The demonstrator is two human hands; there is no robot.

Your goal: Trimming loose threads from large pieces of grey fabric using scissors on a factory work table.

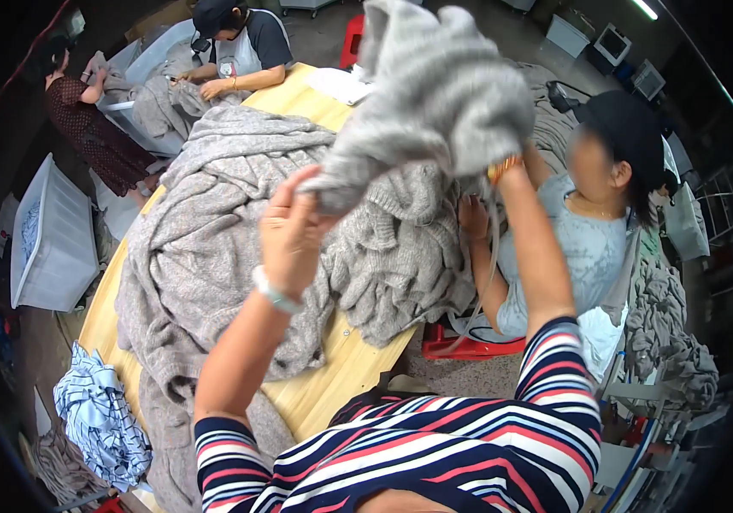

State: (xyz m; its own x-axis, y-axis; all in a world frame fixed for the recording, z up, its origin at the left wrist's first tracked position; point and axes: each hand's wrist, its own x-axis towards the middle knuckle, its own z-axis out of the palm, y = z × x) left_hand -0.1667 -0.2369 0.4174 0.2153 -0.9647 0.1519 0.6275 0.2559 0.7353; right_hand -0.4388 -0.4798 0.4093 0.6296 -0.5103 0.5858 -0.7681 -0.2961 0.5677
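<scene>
A grey knitted garment is held up in the air between my two hands, blurred by motion. My left hand grips its lower left end, with the fingers closed on the knit. Raised at the garment's right side, my right hand is mostly hidden behind the cloth; only the wrist with an orange band shows clearly. Below spreads a large heap of grey knitwear on the wooden table. Another bunched part of the pile lies under the lifted garment.
Close on my right sits a person in a grey top, beside a red stool. Two people work at a white bin at the far left. A blue checked cloth bundle lies at the near left, with another white bin beyond.
</scene>
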